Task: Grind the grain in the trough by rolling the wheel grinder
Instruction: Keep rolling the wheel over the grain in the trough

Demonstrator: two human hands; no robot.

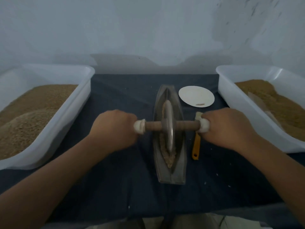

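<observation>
A dark boat-shaped metal trough [179,169] lies lengthwise on the dark cloth in the middle of the table. Brownish ground grain [170,158] lies along its groove. The wheel grinder [168,125], a metal disc on a wooden axle, stands upright in the groove near the trough's middle. My left hand [113,129] grips the left end of the axle, which is wrapped in white padding. My right hand [226,128] grips the padded right end. Both forearms reach in from the bottom corners.
A white plastic tub [82,90] heaped with grain stands at the left, and another white tub [231,90] with grain at the right. A white plate [196,95] lies beyond the trough's right side. An orange-handled brush [196,146] lies just right of the trough, partly under my right hand.
</observation>
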